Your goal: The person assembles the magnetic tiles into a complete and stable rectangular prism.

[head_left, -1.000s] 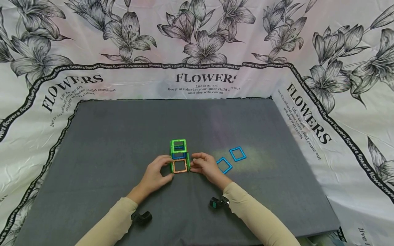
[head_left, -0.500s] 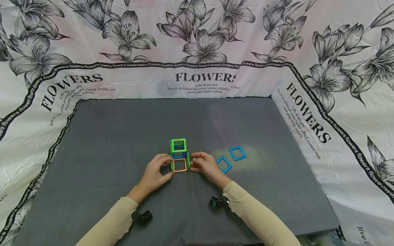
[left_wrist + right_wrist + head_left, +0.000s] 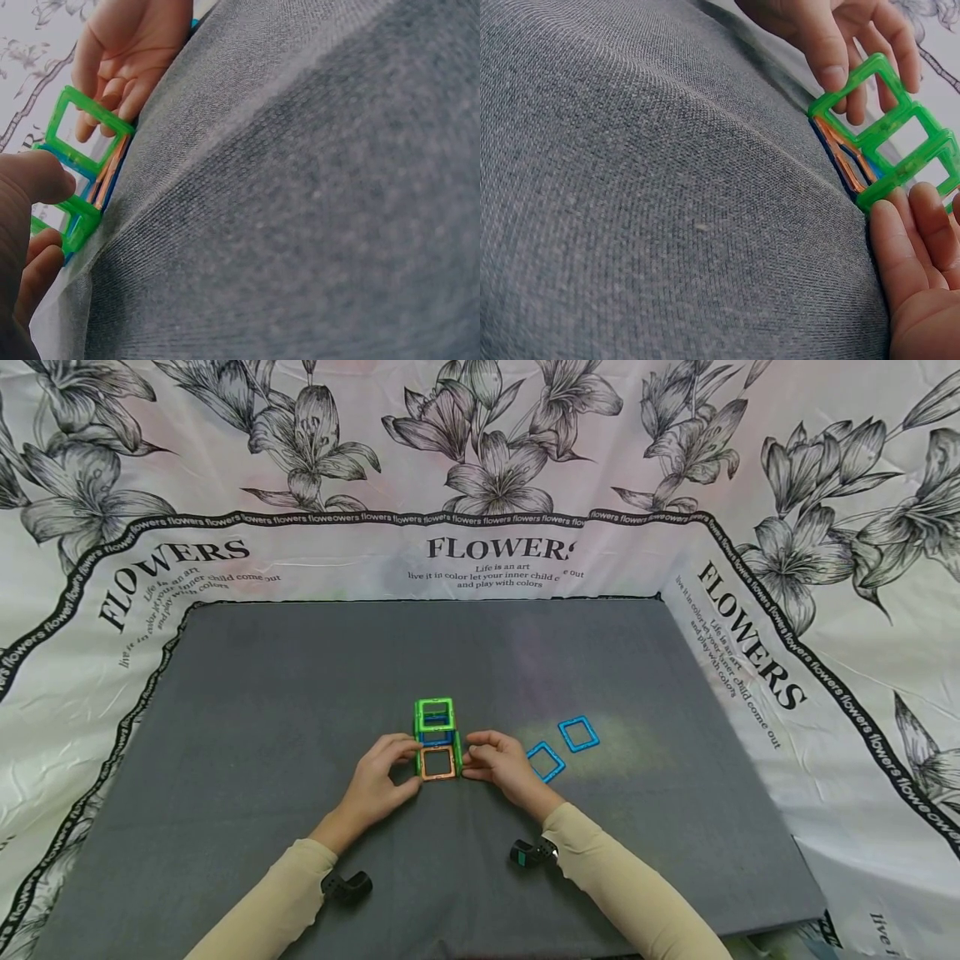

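A small structure of square magnetic tiles stands at mid-table in the head view. An orange tile (image 3: 438,777) lies at its near end, with a blue tile (image 3: 437,743) and a green tile (image 3: 435,702) behind. My left hand (image 3: 375,774) is at the left green side tile (image 3: 836,129), its thumb near the front corner and fingers along the outer face. From the other side my right hand (image 3: 506,768) touches the right green side tile (image 3: 97,110) with extended fingertips. In the right wrist view, orange and blue edges show low between the green sides.
Two loose blue tiles lie to the right, the nearer one (image 3: 554,754) beside my right wrist and the other (image 3: 592,731) farther back. A grey cloth (image 3: 300,677) covers the table, and a flower-printed sheet (image 3: 360,560) surrounds it. Dark wrist devices (image 3: 348,887) hang at both sleeves.
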`<state>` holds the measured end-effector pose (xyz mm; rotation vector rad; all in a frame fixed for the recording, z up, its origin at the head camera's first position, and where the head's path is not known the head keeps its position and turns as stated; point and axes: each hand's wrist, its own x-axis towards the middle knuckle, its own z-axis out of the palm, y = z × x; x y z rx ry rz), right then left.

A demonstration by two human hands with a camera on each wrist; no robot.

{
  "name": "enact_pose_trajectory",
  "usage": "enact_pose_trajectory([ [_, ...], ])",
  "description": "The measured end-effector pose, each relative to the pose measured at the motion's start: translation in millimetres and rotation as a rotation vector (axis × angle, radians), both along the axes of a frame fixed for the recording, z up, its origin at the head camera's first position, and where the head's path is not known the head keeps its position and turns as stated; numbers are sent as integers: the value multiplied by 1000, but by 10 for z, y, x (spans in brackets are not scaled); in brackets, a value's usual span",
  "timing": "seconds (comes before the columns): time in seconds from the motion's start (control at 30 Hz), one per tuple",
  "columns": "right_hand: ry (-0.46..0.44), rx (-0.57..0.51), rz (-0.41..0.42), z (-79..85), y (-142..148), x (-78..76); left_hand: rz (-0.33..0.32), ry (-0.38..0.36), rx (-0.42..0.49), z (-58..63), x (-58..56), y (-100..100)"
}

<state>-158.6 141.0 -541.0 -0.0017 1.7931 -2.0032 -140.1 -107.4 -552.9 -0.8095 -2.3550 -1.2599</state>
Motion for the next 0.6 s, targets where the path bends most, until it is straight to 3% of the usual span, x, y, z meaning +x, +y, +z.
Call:
enact_pose_trajectory([
  [0.6, 7, -7, -8, -12, -3, 8, 16, -49, 8, -22, 23, 16],
])
